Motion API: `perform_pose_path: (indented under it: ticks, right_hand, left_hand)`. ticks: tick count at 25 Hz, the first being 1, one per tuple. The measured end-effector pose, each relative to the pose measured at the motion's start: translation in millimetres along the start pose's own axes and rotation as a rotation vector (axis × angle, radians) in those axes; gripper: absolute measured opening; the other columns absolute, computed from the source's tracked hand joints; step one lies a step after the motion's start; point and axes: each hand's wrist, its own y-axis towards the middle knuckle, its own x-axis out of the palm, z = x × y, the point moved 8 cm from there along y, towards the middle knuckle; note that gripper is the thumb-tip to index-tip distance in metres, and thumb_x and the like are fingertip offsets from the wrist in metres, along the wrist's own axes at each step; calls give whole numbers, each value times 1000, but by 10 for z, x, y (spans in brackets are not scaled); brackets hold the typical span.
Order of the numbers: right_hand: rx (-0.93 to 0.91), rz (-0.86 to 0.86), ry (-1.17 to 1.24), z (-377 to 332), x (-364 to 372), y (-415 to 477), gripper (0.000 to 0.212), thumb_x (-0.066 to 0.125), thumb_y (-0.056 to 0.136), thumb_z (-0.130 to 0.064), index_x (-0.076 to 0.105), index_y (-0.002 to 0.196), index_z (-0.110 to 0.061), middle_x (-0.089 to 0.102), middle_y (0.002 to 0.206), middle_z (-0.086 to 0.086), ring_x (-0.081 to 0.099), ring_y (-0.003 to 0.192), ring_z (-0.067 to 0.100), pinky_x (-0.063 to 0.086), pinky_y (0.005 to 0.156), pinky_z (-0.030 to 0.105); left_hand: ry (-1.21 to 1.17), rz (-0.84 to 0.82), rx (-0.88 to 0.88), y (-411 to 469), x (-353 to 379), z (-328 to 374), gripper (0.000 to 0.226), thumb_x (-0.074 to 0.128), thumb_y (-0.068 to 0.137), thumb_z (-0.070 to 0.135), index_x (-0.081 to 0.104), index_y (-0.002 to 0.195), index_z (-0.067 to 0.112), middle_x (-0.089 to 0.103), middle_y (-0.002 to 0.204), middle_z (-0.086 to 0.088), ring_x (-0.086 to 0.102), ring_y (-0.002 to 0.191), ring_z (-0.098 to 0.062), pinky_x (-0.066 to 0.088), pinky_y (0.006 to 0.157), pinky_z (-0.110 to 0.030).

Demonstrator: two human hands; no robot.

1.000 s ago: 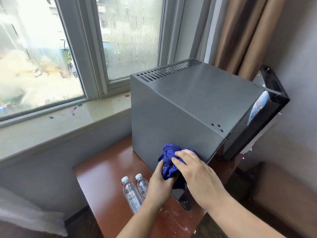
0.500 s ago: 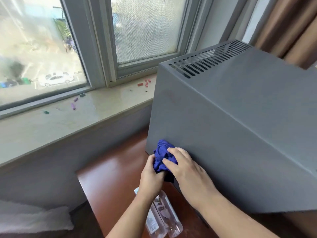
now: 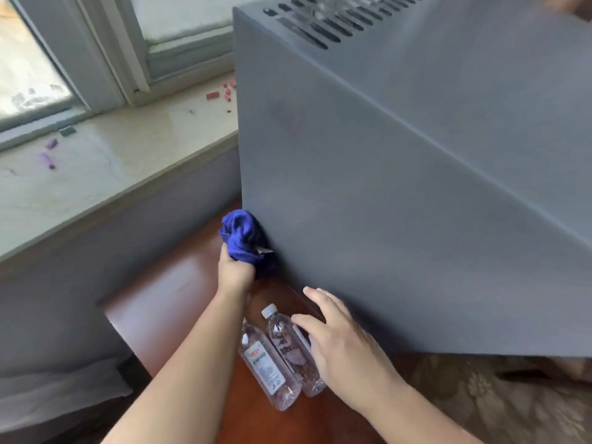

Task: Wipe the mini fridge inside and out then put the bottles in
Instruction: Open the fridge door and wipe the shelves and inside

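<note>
Fridge (image 3: pixel 416 235) wall meets one cloth (image 3: pixel 243 238) clenched in left hand (image 3: pixel 234 270); right hand (image 3: pixel 346 350), grip apart, by two bottles (image 3: pixel 269 370).

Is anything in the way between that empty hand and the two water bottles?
Nothing visible does. The open right hand hovers over the water bottles lying on the wooden table beside the mini fridge; the left hand holds the blue cloth.

Grey-framed window (image 3: pixel 105 59) upper left, bright daylight through the glass. Pale marble sill (image 3: pixel 112 174) below, dotted with small red bits (image 3: pixel 213 95) and purple bits (image 3: pixel 48 160). Grey wall (image 3: pixel 96 267) under the sill. Reddish-brown wooden table (image 3: pixel 179 302). Floral-patterned beige surface (image 3: pixel 496 402) lower right.
</note>
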Motion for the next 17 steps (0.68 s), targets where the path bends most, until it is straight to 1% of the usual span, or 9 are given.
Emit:
perform_pose_path:
  ticks: [1, 3, 5, 7, 10, 12, 14, 15, 17]
  right_hand:
    - [91, 13, 92, 108, 44, -49, 39, 54, 96, -14, 61, 130, -33, 32, 158, -12, 25, 149, 4, 37, 114, 23]
    - [337, 35, 328, 318, 173, -186, 35, 58, 95, -21, 66, 126, -35, 48, 142, -20, 43, 133, -3, 34, 113, 16]
    - [580, 14, 546, 495, 371, -387, 31, 62, 92, -26, 69, 121, -35, 61, 127, -23, 57, 116, -4, 45, 108, 23]
    - [751, -20, 713, 584, 545, -605, 28, 64, 92, -28, 70, 119, -33, 68, 119, -20, 62, 109, -4, 49, 103, 27]
    - [866, -3, 857, 671, 606, -903, 27, 65, 94, -27, 70, 120, -32, 69, 113, -18, 63, 106, -5, 49, 91, 17]
    - [908, 4, 904, 737, 597, -1060, 25, 64, 96, -28, 69, 120, -33, 67, 111, -20, 62, 102, -6, 47, 82, 12]
    - [953, 36, 959, 826, 588, -1232, 24, 63, 97, -29, 69, 119, -33, 67, 112, -19, 62, 103, -3, 52, 91, 20]
    - [973, 57, 995, 869, 575, -1316, 23, 63, 97, -29, 70, 119, -32, 68, 113, -17, 64, 105, 0, 53, 98, 27]
    - [1002, 100, 1061, 938, 562, -1453, 23, 64, 97, -29, 71, 119, -29, 70, 114, -15, 65, 109, 4, 52, 104, 35]
  left_hand:
    - [-20, -3, -19, -18, 16, -53, 46, 60, 92, 0, 57, 135, 17, 72, 119, -23, 70, 105, -49, 61, 85, -60]
    - [-45, 4, -50, -165, 73, -131, 45, 64, 86, 8, 60, 130, 20, 74, 113, -21, 74, 95, -46, 64, 73, -54]
    - [-2, -18, -66, -388, 203, -285, 43, 58, 89, 11, 60, 131, 20, 73, 115, -21, 73, 100, -47, 61, 81, -60]
    - [-3, -87, -82, -697, 356, -440, 44, 48, 91, 12, 58, 134, 16, 72, 118, -22, 71, 104, -47, 59, 88, -63]
    - [-335, -166, -187, -1141, 550, -542, 41, 49, 86, 3, 63, 125, 8, 72, 109, -19, 71, 93, -40, 62, 77, -48]
    - [-545, -214, -221, -1324, 621, -503, 40, 54, 82, 12, 68, 119, 11, 70, 111, -14, 66, 100, -35, 59, 87, -48]
    - [-595, -231, -214, -1449, 664, -462, 41, 53, 90, 26, 66, 128, 13, 69, 125, -10, 65, 116, -29, 51, 104, -51]
    - [-590, -204, -209, -1496, 683, -472, 45, 52, 96, 32, 64, 134, 12, 69, 132, -7, 65, 122, -27, 49, 107, -52]
    - [-527, -147, -182, -1581, 726, -535, 40, 53, 103, 35, 64, 135, 15, 73, 129, -2, 69, 119, -23, 57, 99, -49]
